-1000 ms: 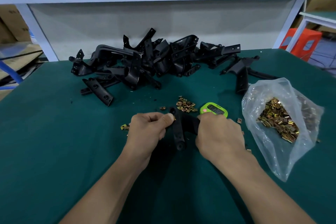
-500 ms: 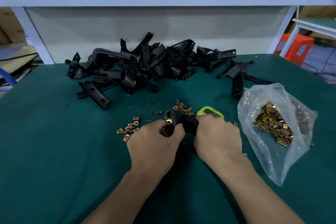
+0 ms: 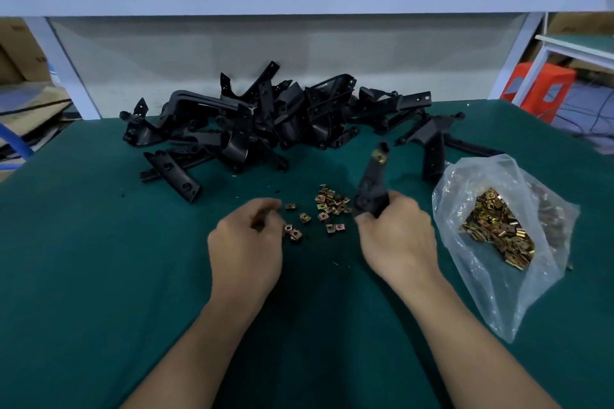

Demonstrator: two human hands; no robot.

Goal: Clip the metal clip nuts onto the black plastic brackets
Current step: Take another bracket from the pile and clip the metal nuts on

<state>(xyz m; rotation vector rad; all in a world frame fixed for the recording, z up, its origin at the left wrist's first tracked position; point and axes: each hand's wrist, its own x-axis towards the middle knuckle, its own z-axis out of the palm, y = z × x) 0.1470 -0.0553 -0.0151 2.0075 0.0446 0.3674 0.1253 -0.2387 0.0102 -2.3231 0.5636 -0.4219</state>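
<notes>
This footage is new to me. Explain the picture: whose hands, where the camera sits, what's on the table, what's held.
No machine here: a person works bare-handed, and the single camera sits on their head, looking forward and down. The right hand grips a black plastic bracket upright, one clip nut clipped on its top end. The left hand reaches over loose clip nuts on the green table; blur hides whether its fingers pinch one. Behind lies a pile of brackets; at right, a clear bag holds more nuts.

Hands apart, forearms stretched forward
My right hand (image 3: 397,234) grips the bracket (image 3: 372,184) by its near end; my left hand (image 3: 247,242), left of the bracket, curls its fingers downward
</notes>
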